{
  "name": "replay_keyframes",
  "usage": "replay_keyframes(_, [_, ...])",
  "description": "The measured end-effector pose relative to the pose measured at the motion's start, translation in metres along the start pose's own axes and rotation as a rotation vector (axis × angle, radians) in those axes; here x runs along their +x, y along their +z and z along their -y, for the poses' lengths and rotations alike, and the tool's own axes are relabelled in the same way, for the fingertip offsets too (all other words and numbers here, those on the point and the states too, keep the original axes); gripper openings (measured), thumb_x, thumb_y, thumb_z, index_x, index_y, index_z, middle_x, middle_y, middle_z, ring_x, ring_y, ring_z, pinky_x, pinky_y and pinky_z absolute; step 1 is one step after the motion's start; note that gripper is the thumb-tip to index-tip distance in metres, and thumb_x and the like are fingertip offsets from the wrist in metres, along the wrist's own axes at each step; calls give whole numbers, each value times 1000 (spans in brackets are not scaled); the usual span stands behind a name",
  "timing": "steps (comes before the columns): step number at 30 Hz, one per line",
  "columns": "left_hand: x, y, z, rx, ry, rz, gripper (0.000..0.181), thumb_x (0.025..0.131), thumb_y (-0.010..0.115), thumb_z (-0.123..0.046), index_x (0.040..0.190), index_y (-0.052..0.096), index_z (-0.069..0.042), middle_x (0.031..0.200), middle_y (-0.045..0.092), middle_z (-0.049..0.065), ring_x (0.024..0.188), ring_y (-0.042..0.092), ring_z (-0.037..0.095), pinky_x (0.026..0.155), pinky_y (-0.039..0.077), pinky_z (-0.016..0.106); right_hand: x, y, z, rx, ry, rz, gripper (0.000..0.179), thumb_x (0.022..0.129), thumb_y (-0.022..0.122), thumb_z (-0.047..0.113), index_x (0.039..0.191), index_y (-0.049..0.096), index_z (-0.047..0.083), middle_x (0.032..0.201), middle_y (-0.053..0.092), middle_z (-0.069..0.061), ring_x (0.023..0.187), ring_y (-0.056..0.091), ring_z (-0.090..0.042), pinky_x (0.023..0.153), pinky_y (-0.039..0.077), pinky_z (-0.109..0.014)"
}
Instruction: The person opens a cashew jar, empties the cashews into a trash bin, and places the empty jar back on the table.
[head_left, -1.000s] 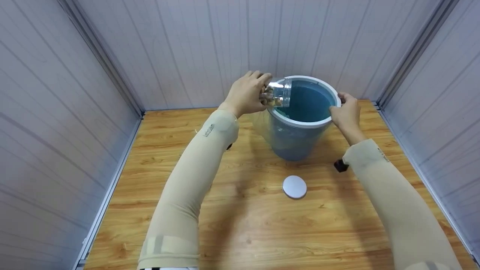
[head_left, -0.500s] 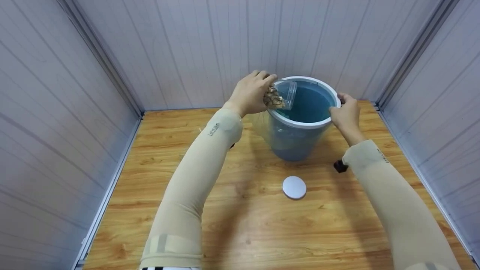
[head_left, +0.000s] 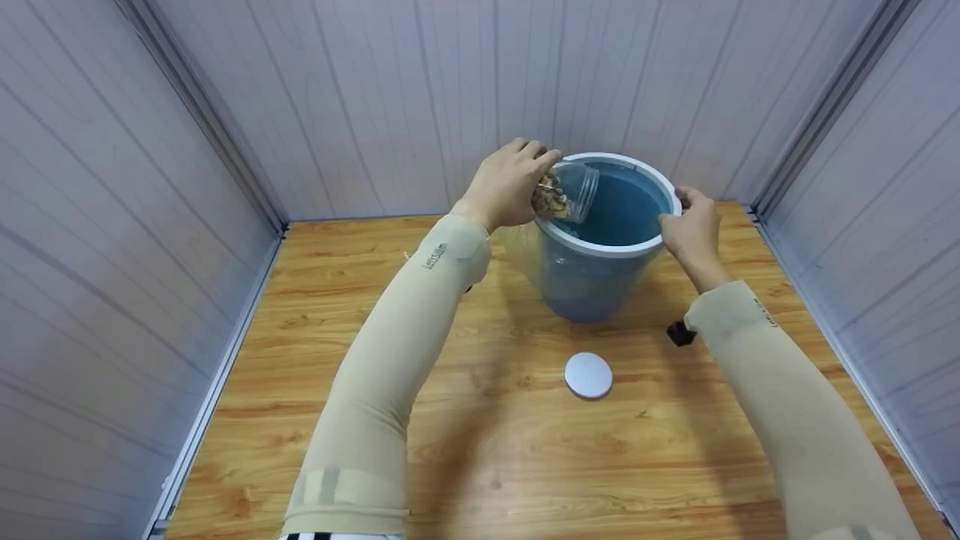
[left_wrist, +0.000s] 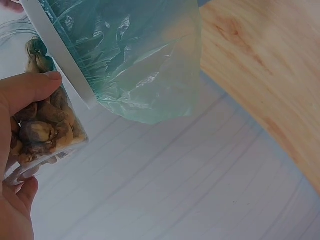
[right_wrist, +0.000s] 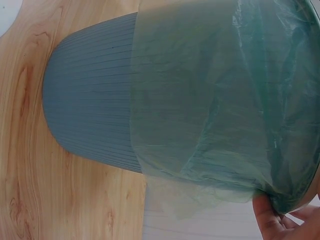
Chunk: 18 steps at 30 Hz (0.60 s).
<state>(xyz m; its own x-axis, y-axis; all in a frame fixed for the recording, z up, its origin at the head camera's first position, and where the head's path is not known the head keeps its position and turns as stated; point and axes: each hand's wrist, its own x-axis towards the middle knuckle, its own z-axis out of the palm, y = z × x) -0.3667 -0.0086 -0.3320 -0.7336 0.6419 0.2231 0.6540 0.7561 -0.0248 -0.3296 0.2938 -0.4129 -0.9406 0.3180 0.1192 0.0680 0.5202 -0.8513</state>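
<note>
Blue bin [head_left: 585,300]: right hand [head_left: 691,231] pinches its white rim [head_left: 622,251]; left, the left hand [head_left: 504,186] grips a tilted jar [head_left: 576,187] of nut-like pieces [head_left: 550,199].

Dark lettering [head_left: 435,256] on the left sleeve [head_left: 386,375] looks like "Letsslim"; print [head_left: 765,312] on the right sleeve [head_left: 787,405] is illegible.

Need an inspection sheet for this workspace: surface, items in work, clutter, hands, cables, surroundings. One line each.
Surface: wood-grain top, shadowed below the arms.
Items in work: clear jar tilted, mouth over the inside of the blue bin, nut-like pieces inside it; green bag lines the bin and hangs down outside; white round lid lies in front of the bin.
Clutter: nothing seen.
Hands: left hand holds the jar; right hand grips the bin's rim.
Cables: nothing seen.
Surroundings: pale panel walls left, back and right.
</note>
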Motion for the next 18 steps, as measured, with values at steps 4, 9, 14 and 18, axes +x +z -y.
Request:
replay_keyframes(4, [2, 0, -2, 22, 2, 0, 82, 89, 86, -21, 162, 49, -16, 157, 58, 11, 149, 51, 31, 129, 42, 45, 0, 0, 0, -4, 3, -1, 63, 97, 54, -3, 159, 47, -7, 156, 57, -29, 144, 56, -39, 123, 48, -49])
replay_keyframes(9, [4, 0, -5, 26, -1, 2, 81, 89, 86, -21, 162, 50, -16, 158, 58, 10, 149, 52, 31, 129, 43, 45, -1, -1, 1, 3, 15, 2, 62, 99, 54, -3, 161, 46, -5, 158, 56, -28, 145, 55, -39, 124, 47, -49])
replay_keyframes(14, [4, 0, -6, 27, -4, -7, 79, 90, 84, -20, 162, 50, -16, 157, 59, 10, 148, 53, 31, 128, 44, 44, -1, -1, 0, -2, 5, 1, 62, 98, 54, -2, 160, 48, -5, 155, 58, -27, 142, 57, -38, 123, 49, -49])
replay_keyframes(18, [4, -1, -6, 31, 3, -18, 78, 90, 83, -20, 161, 51, -15, 157, 60, 10, 148, 53, 31, 129, 43, 43, -1, -1, -1, -5, -11, -17, 61, 95, 53, -2, 156, 51, -7, 150, 61, -28, 137, 59, -37, 120, 52, -50])
